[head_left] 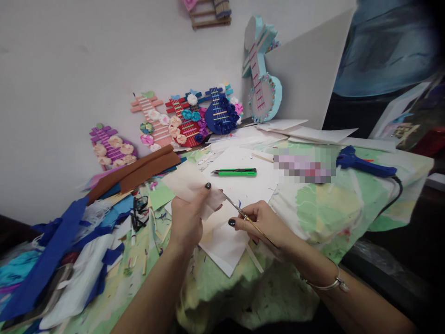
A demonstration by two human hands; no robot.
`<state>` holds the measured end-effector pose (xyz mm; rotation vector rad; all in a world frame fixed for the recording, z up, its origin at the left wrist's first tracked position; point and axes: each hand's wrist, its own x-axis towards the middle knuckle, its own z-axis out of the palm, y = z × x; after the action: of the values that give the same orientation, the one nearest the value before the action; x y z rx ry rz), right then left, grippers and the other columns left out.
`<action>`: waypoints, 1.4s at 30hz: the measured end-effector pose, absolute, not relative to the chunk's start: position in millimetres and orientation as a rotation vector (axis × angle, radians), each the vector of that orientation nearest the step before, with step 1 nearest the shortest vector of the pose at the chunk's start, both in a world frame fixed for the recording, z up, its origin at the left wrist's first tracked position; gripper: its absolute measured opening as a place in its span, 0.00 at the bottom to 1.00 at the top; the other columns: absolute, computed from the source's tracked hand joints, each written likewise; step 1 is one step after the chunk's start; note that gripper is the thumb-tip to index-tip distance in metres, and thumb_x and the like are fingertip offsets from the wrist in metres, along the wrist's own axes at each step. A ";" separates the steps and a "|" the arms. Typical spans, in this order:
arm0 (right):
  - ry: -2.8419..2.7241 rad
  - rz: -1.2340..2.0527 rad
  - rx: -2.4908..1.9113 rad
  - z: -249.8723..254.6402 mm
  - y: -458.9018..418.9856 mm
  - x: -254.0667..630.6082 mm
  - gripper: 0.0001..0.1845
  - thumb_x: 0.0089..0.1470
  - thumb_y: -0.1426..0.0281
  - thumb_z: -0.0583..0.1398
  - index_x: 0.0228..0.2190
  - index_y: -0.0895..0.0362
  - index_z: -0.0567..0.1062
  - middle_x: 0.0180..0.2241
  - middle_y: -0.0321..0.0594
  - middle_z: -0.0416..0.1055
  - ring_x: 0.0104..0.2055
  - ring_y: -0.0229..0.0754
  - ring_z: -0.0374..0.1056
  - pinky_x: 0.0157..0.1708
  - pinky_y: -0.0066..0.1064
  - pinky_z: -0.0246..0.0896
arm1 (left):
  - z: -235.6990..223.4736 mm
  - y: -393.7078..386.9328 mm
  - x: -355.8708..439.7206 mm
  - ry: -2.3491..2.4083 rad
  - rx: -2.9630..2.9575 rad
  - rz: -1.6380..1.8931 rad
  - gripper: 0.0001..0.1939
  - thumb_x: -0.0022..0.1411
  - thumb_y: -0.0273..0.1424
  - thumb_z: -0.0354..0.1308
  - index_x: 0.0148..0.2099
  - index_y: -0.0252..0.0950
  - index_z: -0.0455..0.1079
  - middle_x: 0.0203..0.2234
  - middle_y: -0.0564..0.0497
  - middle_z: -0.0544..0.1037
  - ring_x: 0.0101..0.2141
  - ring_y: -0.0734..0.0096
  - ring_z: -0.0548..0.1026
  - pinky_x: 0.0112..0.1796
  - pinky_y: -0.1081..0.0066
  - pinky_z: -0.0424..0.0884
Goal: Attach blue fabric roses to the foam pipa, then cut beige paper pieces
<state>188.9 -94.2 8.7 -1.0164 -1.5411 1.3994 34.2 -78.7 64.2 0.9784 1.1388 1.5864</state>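
Observation:
My left hand (189, 215) pinches a pale cream sheet of paper (186, 183), its thumb on top and the fingers underneath. In my right hand (266, 227) is a slim tool that looks like scissors (259, 228), seen nearly edge-on, silver toward the tip and gold toward the rear. Its tip meets or nearly meets the right edge of the cream sheet. Below both hands lies white board (225, 260) with a cream piece on it. A green utility knife (234, 172) rests on the white sheet just beyond my hands.
Several small decorated guitars (186, 120) lean by the wall, with a taller light-blue one (266, 93). A blue glue gun (366, 162) lies right on the patterned tablecloth (316, 208). Brown strips (139, 171), blue material (52, 264) and scraps crowd the left. White boards (313, 132) lie behind.

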 end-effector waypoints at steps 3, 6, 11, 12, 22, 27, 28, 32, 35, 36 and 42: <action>-1.539 1.399 -1.020 9.6 -94.4 188.7 0.23 0.47 0.56 0.63 0.16 0.60 0.66 0.09 0.28 0.54 0.14 0.28 0.49 0.15 0.23 0.41 | 64.1 -79.0 34.0 1.132 0.991 1.586 0.21 0.44 0.33 0.69 0.40 0.28 0.72 0.29 0.42 0.80 0.29 0.60 0.79 0.25 0.68 0.76; -1.549 1.387 -1.033 10.2 -93.9 188.5 0.23 0.47 0.55 0.63 0.16 0.60 0.67 0.08 0.28 0.54 0.14 0.28 0.49 0.15 0.23 0.41 | 64.8 -79.4 34.8 1.148 0.983 1.591 0.21 0.44 0.34 0.69 0.39 0.28 0.72 0.29 0.42 0.80 0.30 0.59 0.79 0.25 0.67 0.76; -1.572 1.377 -1.039 7.7 -91.9 188.5 0.23 0.47 0.54 0.63 0.16 0.60 0.68 0.08 0.29 0.55 0.13 0.28 0.49 0.15 0.23 0.41 | 65.0 -79.0 35.3 1.147 0.996 1.590 0.20 0.45 0.34 0.69 0.39 0.28 0.72 0.29 0.43 0.80 0.29 0.61 0.79 0.24 0.68 0.76; -1.576 1.373 -1.036 7.0 -91.6 188.6 0.24 0.47 0.54 0.63 0.16 0.60 0.67 0.08 0.29 0.55 0.13 0.28 0.49 0.15 0.23 0.41 | 64.8 -78.9 35.1 1.143 1.002 1.596 0.20 0.45 0.34 0.69 0.39 0.28 0.72 0.29 0.43 0.80 0.28 0.61 0.79 0.24 0.68 0.76; -1.536 1.396 -1.064 9.2 -94.9 188.4 0.22 0.47 0.54 0.63 0.18 0.61 0.70 0.08 0.28 0.55 0.12 0.28 0.48 0.14 0.23 0.39 | 63.6 -78.1 35.8 1.043 0.993 1.657 0.16 0.44 0.31 0.69 0.36 0.29 0.74 0.30 0.43 0.81 0.30 0.62 0.79 0.31 0.67 0.76; -1.466 1.428 -0.986 13.6 -97.5 189.2 0.21 0.48 0.55 0.63 0.20 0.61 0.71 0.09 0.28 0.55 0.14 0.28 0.48 0.15 0.23 0.39 | 64.0 -78.7 36.7 1.038 0.972 1.657 0.17 0.44 0.31 0.70 0.37 0.28 0.75 0.30 0.42 0.81 0.31 0.61 0.79 0.37 0.63 0.75; -1.468 1.436 -0.970 14.3 -97.5 189.1 0.21 0.48 0.55 0.63 0.20 0.61 0.71 0.10 0.28 0.55 0.14 0.28 0.48 0.15 0.24 0.39 | 64.1 -78.9 36.8 1.051 0.971 1.652 0.17 0.44 0.31 0.70 0.37 0.27 0.75 0.30 0.41 0.81 0.31 0.60 0.79 0.37 0.63 0.75; -1.500 1.438 -0.929 15.0 -96.2 187.4 0.21 0.47 0.56 0.64 0.19 0.61 0.69 0.11 0.28 0.55 0.15 0.28 0.49 0.16 0.24 0.39 | 63.7 -79.4 37.5 1.065 0.971 1.637 0.18 0.42 0.31 0.71 0.37 0.28 0.75 0.31 0.41 0.81 0.32 0.60 0.80 0.38 0.63 0.75; -1.486 1.450 -0.899 14.5 -95.5 185.8 0.20 0.45 0.57 0.65 0.20 0.61 0.70 0.12 0.28 0.55 0.16 0.29 0.49 0.16 0.25 0.39 | 62.5 -79.7 37.8 1.071 0.979 1.614 0.18 0.42 0.32 0.70 0.37 0.28 0.75 0.31 0.41 0.81 0.31 0.60 0.79 0.36 0.63 0.75; -1.479 1.460 -0.890 14.4 -95.5 185.5 0.20 0.45 0.57 0.65 0.20 0.61 0.70 0.12 0.28 0.55 0.16 0.29 0.49 0.16 0.25 0.39 | 62.0 -79.9 37.9 1.076 0.982 1.602 0.18 0.42 0.32 0.70 0.37 0.27 0.75 0.30 0.41 0.81 0.31 0.59 0.79 0.35 0.63 0.76; -1.466 1.491 -0.873 16.0 -96.0 185.8 0.20 0.46 0.55 0.64 0.22 0.60 0.71 0.13 0.28 0.55 0.16 0.28 0.48 0.17 0.25 0.41 | 57.5 -79.8 37.3 1.058 1.008 1.565 0.18 0.43 0.32 0.70 0.37 0.27 0.75 0.32 0.41 0.81 0.32 0.59 0.79 0.36 0.62 0.76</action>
<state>185.8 -96.0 16.0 -0.8732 -1.4658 1.4906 37.3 -79.8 57.5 1.0084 1.0585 1.5653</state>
